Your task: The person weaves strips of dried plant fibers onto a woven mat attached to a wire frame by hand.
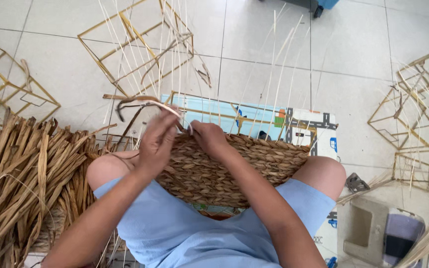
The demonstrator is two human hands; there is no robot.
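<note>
A half-woven brown basket wall (234, 168) of twisted dried fibre rests across my knees, built on a gold wire frame (274, 121) with thin pale upright stakes (279, 69) rising from it. My left hand (156, 144) pinches a flat dried strand (142, 101) at the top edge of the weave, and the strand loops up and left. My right hand (208, 137) presses its fingers on the top rim of the weave just beside the left hand.
A large heap of dried brown fibre strands (21, 178) lies at my left. Empty gold wire frames stand on the tiled floor at the back (135, 39), far left (6, 84) and right (418, 99). A light blue printed mat (214, 114) lies under the basket; a grey moulded stool (368, 228) sits lower right.
</note>
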